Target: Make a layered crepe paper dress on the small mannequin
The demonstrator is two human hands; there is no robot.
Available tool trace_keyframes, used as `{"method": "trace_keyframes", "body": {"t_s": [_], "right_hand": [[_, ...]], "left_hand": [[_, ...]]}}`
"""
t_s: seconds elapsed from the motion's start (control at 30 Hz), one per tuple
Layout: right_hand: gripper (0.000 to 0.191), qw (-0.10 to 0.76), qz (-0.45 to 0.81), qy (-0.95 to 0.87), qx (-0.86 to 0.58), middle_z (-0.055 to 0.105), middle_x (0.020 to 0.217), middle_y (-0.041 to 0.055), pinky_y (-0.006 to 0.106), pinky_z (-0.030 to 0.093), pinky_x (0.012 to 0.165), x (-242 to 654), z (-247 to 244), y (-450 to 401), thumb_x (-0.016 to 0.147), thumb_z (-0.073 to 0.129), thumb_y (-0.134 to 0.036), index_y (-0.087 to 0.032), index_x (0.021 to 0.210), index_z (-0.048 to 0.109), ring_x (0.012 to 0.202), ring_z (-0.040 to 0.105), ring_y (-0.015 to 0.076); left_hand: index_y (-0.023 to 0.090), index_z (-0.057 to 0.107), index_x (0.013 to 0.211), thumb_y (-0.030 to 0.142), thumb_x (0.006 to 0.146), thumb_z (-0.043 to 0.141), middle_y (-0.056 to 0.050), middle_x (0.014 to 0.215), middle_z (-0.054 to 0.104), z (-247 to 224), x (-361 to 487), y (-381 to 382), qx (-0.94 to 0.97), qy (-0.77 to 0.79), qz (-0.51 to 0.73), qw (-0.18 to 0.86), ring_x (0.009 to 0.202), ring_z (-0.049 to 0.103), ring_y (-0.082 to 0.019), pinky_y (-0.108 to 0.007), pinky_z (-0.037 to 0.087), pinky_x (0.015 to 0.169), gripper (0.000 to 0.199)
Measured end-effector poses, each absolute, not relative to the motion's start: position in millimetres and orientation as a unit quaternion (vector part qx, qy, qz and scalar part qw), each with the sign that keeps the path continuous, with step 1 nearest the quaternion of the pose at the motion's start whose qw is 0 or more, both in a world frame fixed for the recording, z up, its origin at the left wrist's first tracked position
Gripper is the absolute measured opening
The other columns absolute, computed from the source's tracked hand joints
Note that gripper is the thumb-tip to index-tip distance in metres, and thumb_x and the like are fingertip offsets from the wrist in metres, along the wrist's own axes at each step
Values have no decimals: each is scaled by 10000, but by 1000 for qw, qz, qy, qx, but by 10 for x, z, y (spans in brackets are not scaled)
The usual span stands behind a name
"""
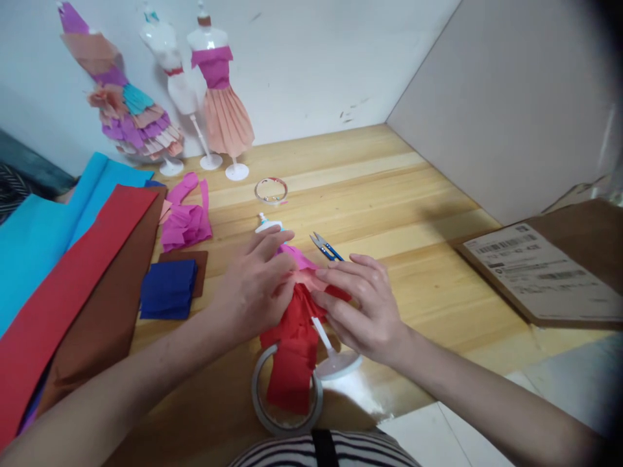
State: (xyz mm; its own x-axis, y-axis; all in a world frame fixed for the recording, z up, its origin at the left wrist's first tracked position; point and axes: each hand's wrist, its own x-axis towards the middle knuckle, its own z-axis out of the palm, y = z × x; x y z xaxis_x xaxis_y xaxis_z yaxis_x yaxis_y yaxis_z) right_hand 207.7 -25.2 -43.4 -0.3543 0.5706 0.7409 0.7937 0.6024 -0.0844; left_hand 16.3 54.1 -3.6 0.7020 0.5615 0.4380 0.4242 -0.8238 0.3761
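—Two, left hand [260, 282] and right hand [367, 301], both at mid-frame. Gripping what?

—Left, pinching red paper [292, 379] at the gathers, just below pink paper [298, 257]. Right, fingertips on peach paper [305, 280]; pinched or merely resting, cannot tell.

—Why from opposite sides?

—Probably to keep gathers bunched and layers from twisting.

—And the mannequin [268, 225]?

—Mid-frame, between both hands, slanting from upper left to a base at lower centre; standing or leaning, cannot tell.

—Loose red end?

—Trailing toward lower centre, overlapping the tape roll [257, 389]; likely left free to avoid tugging.

—Snips [333, 252]?

—On the tabletop [389, 207], just beyond the right hand, handles turned toward the fingers, perhaps for easy reach.

—Blue paper [168, 290], left of centre?

—Flat beside the left forearm, probably for elbow room. Likewise three mannequins [217, 68] at upper left, near the wall [311, 65].
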Motion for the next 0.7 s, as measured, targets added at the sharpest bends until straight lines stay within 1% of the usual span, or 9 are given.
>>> {"method": "trace_keyframes", "body": {"t_s": [0.07, 0.13, 0.23, 0.33, 0.4, 0.57, 0.7], "right_hand": [[127, 383, -158, -809, -417, 676, 1100, 79, 486, 455, 920, 2059, -430, -231, 840, 573, -118, -207, 880, 654, 1052, 579, 234], [114, 385, -161, -809, -415, 682, 1109, 71, 480, 461, 921, 2046, -428, -215, 837, 587, -117, -212, 832, 649, 1069, 580, 227], [104, 389, -158, -813, -404, 694, 1093, 66, 479, 466, 924, 2041, -437, -211, 810, 632, -109, -206, 772, 634, 1075, 590, 225], [122, 392, -147, -818, -394, 697, 1104, 68, 494, 454, 940, 2050, -461, -225, 798, 644, -98, -198, 732, 619, 1095, 590, 231], [121, 391, -142, -819, -394, 696, 1115, 70, 495, 449, 945, 2060, -470, -234, 807, 623, -96, -198, 742, 625, 1105, 588, 233], [127, 397, -129, -817, -397, 690, 1103, 93, 498, 449, 935, 2071, -446, -235, 829, 566, -103, -191, 796, 651, 1099, 589, 250], [122, 397, -123, -815, -403, 681, 1119, 94, 504, 453, 935, 2058, -443, -213, 831, 552, -109, -198, 820, 634, 1101, 591, 254]], "left_hand": [[177, 653, 867, 72, 760, 561, -127, 1298, 565, -54, 151, 540, 933, 245, 246, 90, 1296, 446, -278, -471, 437, 1057, 176], [179, 671, 901, 103, 775, 576, -134, 1321, 546, -79, 147, 552, 945, 224, 233, 50, 1313, 422, -299, -491, 413, 1073, 175], [173, 685, 850, 124, 808, 579, -128, 1275, 586, -115, 158, 595, 947, 198, 253, 7, 1286, 457, -300, -486, 421, 1063, 124], [152, 677, 799, 103, 820, 560, -132, 1219, 624, -133, 170, 634, 934, 220, 281, 17, 1246, 501, -275, -450, 460, 1033, 128], [147, 673, 782, 121, 835, 547, -138, 1184, 640, -132, 172, 638, 923, 245, 295, 39, 1218, 524, -265, -441, 486, 1007, 139], [146, 681, 762, 126, 840, 537, -144, 1188, 639, -108, 151, 588, 928, 223, 294, 57, 1232, 519, -265, -440, 480, 1024, 165], [145, 689, 767, 121, 842, 529, -144, 1151, 658, -84, 136, 546, 925, 222, 302, 51, 1215, 536, -268, -433, 505, 999, 179]]}}
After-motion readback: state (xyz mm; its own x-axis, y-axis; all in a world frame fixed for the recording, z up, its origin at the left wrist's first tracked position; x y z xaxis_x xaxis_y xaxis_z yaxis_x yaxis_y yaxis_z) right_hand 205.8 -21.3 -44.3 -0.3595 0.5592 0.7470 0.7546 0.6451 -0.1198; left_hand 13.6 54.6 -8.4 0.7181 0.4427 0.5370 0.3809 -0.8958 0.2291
